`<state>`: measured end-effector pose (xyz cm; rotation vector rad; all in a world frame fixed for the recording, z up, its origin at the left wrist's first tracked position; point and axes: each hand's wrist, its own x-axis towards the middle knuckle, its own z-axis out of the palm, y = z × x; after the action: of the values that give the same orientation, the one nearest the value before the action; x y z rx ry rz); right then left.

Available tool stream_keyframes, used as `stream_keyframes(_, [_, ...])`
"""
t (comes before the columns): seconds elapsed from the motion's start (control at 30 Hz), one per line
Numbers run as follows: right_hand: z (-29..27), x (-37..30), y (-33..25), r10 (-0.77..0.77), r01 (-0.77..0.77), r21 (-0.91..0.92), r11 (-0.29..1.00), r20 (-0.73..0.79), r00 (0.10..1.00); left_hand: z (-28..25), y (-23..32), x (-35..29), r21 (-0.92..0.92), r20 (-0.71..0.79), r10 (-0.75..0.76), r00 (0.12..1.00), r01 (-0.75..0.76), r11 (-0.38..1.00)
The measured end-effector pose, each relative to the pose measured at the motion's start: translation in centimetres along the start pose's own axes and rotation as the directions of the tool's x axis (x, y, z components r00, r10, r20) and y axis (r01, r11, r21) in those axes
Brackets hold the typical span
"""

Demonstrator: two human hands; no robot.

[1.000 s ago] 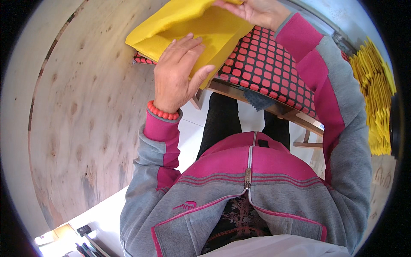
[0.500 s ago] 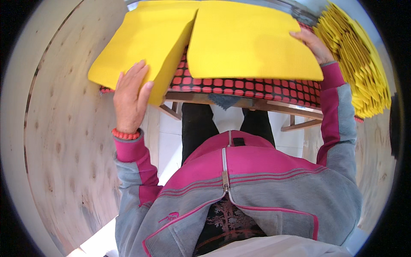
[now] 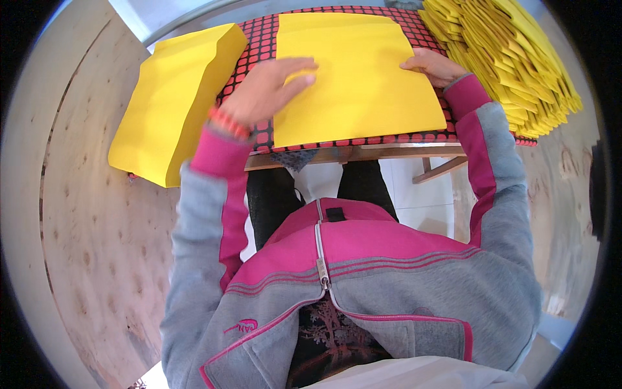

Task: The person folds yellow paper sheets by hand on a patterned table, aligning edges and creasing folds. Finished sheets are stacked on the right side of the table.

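A flat yellow felt-like fabric piece [image 3: 350, 84] lies on the table in front of me. My right hand [image 3: 437, 67] grips its right edge, thumb on top and the other fingers partly hidden. Over its left side is my left hand [image 3: 275, 87], fingers stretched out and thumb apart, slightly blurred; whether it touches the fabric I cannot tell. To the left rests a thick yellow stack [image 3: 172, 97] of similar material, its near end reaching past the table's edge.
A red-and-black checked cloth [image 3: 259, 45] covers the table. At the far right a tall pile of folded yellow pieces [image 3: 512, 65] leans outward. Wooden panels [image 3: 97, 214] stand on both sides, and a wooden table rail [image 3: 376, 153] runs along the front.
My left hand has left the left stack and moved right, over the middle piece. That piece now lies flatter, apart from the stack, with my right hand still at its right edge.
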<state>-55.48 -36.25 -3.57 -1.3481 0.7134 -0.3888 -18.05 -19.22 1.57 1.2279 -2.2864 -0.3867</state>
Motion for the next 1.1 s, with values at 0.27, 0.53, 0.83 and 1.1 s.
stream_keyframes(0.27, [0.1, 0.2, -0.9, 0.010, -0.015, -0.073, 0.997, -0.074, 0.997, 6.3, -8.7, 9.9, 0.543, 0.161, -0.171, 0.972, 0.058, 0.838])
stream_keyframes(0.53, [-4.7, 8.1, -2.3, 0.058, -0.051, 0.033, 0.998, -0.289, 0.956, 7.2, -8.2, 9.1, 0.527, 0.018, -0.258, 0.966, 0.210, 0.823])
stream_keyframes(0.83, [-5.7, 11.0, -3.6, -0.122, -0.133, -0.470, 0.873, -0.474, 0.872, 5.2, -8.0, 8.9, 0.425, 0.111, -0.264, 0.958, 0.194, 0.884])
stream_keyframes(1.1, [-1.7, 12.1, -1.4, -0.748, -0.222, -0.880, -0.421, 0.198, 0.633, 5.6, -7.7, 8.5, 0.393, 0.096, -0.167, 0.981, 0.117, 0.912])
